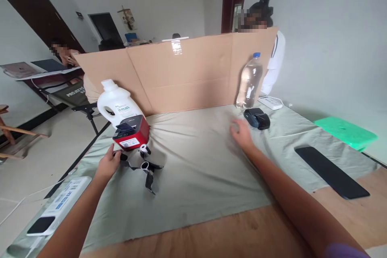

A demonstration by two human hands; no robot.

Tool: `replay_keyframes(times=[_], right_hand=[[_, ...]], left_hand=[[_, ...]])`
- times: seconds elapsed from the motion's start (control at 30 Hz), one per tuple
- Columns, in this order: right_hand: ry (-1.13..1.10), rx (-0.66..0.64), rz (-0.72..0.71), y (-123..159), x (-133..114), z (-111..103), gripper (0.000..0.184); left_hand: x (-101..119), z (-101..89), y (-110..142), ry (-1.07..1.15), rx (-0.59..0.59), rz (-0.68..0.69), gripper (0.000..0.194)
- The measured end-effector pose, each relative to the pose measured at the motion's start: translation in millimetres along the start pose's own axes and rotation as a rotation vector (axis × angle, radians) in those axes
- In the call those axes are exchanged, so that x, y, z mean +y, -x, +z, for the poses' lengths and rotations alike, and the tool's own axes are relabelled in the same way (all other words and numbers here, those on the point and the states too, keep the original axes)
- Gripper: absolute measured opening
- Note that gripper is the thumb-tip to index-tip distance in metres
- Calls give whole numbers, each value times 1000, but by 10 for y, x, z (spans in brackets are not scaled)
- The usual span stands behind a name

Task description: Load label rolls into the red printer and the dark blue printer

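My left hand (108, 163) is at the left of the cloth, its fingers closed around the end of a small black roll (121, 156). Beside it lie a white-cored roll with a black outside (144, 150) and another such roll (145, 166) with a loose black strip curling toward me. A red and black boxy device (133, 134), with a white label on its front, stands just behind them. Slightly blurred, my right hand (242, 134) hovers over the cloth with fingers apart and nothing visible in them. It is nearest to a dark handheld device (256, 119).
A white jug (121, 105) and a clear bottle with a blue cap (250, 80) stand before an upright cardboard panel (184, 76). Power strips (65, 199) edge the table. At right are a black slab (331, 171) and a green box (346, 132). Two people sit beyond.
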State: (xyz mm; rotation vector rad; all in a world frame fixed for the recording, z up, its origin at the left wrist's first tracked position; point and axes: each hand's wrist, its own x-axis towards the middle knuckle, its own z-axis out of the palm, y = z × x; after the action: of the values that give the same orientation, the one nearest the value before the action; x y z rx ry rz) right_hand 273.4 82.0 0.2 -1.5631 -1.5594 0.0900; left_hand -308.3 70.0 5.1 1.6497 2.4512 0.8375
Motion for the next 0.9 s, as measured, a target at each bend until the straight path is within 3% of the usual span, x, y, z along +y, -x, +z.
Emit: replay_keyframes(times=[0.1, 0.2, 0.3, 0.4, 0.5, 0.57, 0.6, 0.67, 0.77, 0.83, 0.9], right_hand=[[290, 217, 249, -257, 343, -454, 53], [378, 134, 462, -387, 559, -644, 79], [348, 52, 510, -387, 684, -672, 91], [324, 96, 481, -358, 722, -660, 98], [332, 138, 461, -342, 628, -623, 103], [337, 147, 424, -306, 448, -553, 105], [331, 141, 388, -270, 315, -498, 106], [303, 107, 291, -149, -28, -343, 102], [233, -3, 100, 146, -640, -38, 96], [192, -43, 54, 382, -1008, 160, 103], [153, -45, 15, 601, -1276, 311, 102]], left_hand=[[23, -11, -22, 67, -19, -85, 51], [94, -45, -52, 149, 13, -136, 36], [188, -109, -54, 174, -11, -202, 27], [321, -213, 32, 138, 2, -231, 31], [592, -314, 287, 173, 238, -81, 33], [894, -307, 573, 276, 409, 121, 38], [1078, -262, 742, 354, 441, 195, 40], [1479, -78, 1095, 511, 316, 286, 42], [2009, 387, 1535, 675, -98, 319, 46], [2218, 719, 1706, 763, -319, 279, 54], [2288, 971, 1783, 788, -419, 257, 55]])
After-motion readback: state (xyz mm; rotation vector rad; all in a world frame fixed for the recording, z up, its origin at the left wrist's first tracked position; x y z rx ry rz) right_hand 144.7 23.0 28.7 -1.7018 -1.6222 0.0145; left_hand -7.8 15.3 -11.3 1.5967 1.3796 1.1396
